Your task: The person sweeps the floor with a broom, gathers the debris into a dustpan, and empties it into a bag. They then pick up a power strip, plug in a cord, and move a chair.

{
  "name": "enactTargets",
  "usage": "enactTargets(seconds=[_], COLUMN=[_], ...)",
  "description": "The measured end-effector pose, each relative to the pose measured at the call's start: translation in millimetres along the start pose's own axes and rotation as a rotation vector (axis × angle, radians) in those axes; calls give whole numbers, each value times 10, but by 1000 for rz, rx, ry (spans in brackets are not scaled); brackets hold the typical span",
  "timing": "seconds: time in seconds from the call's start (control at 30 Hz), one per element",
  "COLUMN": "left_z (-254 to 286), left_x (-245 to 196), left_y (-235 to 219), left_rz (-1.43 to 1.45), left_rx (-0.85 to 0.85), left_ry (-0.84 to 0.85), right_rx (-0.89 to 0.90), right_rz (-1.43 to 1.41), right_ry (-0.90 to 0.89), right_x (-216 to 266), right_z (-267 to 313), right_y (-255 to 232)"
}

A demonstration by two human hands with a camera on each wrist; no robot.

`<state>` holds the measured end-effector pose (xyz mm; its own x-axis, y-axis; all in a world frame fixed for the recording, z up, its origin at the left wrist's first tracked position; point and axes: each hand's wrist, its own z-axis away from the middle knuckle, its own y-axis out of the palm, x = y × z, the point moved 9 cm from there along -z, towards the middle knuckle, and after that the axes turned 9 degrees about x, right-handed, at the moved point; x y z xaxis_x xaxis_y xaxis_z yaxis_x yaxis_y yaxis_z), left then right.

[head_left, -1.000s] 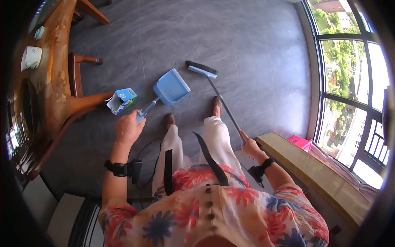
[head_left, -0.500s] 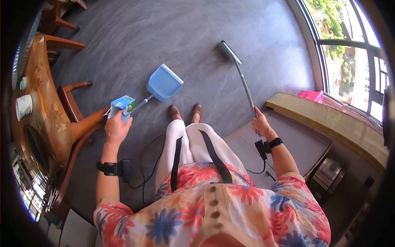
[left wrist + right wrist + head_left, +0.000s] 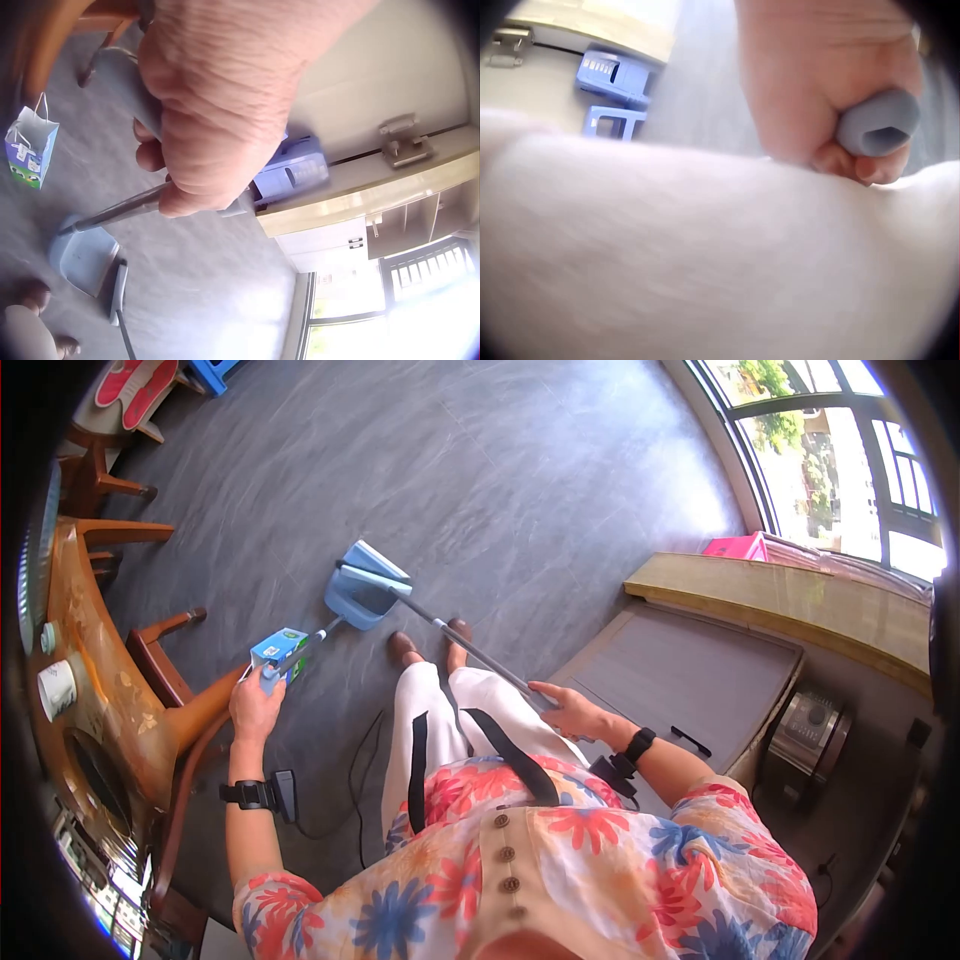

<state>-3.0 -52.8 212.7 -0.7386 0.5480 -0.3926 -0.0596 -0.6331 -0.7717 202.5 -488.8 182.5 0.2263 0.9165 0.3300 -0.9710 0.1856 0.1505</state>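
In the head view my left hand (image 3: 256, 710) grips the handle of a light blue dustpan (image 3: 345, 608) that is low over the grey floor, just ahead of the feet. My right hand (image 3: 572, 715) holds the grey pole of a broom (image 3: 478, 654), forefinger stretched along it. The broom's head (image 3: 378, 577) overlaps the dustpan here; from the left wrist, the broom head (image 3: 118, 291) appears alongside the pan's front lip. The right wrist view shows fingers curled round the pole's hollow end (image 3: 881, 124). A blue and green paper bag (image 3: 282, 646) stands beside my left hand.
A wooden table (image 3: 100, 670) with a white cup (image 3: 57, 690) lies to the left, its legs reaching over the floor. To the right are a ledge (image 3: 780, 615), a grey cabinet top (image 3: 690, 670) and windows. A black cable (image 3: 360, 790) trails by the left leg.
The broom swung from far right, lifted off the floor, leftward to the dustpan. Feet came together and the view turned. The left hand kept its grip on the dustpan.
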Motion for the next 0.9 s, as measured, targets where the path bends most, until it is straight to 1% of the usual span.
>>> enactTargets(seconds=[0.07, 0.13, 0.2, 0.23, 0.27, 0.3, 0.33, 0.4, 0.5, 0.6, 0.63, 0.67, 0.7, 0.73, 0.77, 0.8, 0.87, 0.9], left_z=[13, 9, 20, 22, 17, 10, 11, 20, 29, 18, 12, 18, 20, 18, 16, 24, 30, 14], left_x=[43, 65, 106, 140, 153, 174, 154, 159, 167, 217, 208, 213, 225, 205, 169, 141, 155, 174], left_y=[7, 16, 42, 42, 38, 50, 42, 28, 33, 47, 59, 57, 62, 71, 66, 47, 47, 49], left_rz=[19, -3, -24, -21, -19, -5, -9, -6, 10, 45, 40, 97, 155, 150, 142, 133, 101, 81], left_rx=[24, 11, 0, -16, -32, 7, 8, -16, -58, -55, -52, -53, -51, -42, -43, -45, -40, -47], left_ry=[-56, -41, -27, -28, -27, -63, -50, -57, -18, -13, -11, -33, -57, -57, -45, -32, -54, -77], right_rx=[-38, -82, -223, -233, -326, -420, -429, -595, -702, -787, -786, -772, -758, -770, -776, -780, -726, -733], right_rz=[39, -3, -167, -174, -257, -341, -351, -510, -581, -659, -665, -641, -618, -645, -592, -540, -529, -445], right_ry=[-18, -18, -74, -78, -84, -87, -90, -112, -140, -145, -144, -124, -101, -126, -133, -142, -167, -3], right_x=[13, -81, -211, -273, -370, -483, -566, -796, -987, -1223, -1250, -1295, -1364, -1417, -1341, -1238, -1313, -1307], right_z=[179, 306, 399, 407, 429, 449, 419, 392, 214, -74, -221, -366, -494, -658, -746, -820, -1115, -1118], right_y=[-141, -343, -679, -821, -1049, -1276, -1460, -1979, -2696, -3438, -3628, -3787, -3875, -3898, -3794, -3604, -3182, -2865])
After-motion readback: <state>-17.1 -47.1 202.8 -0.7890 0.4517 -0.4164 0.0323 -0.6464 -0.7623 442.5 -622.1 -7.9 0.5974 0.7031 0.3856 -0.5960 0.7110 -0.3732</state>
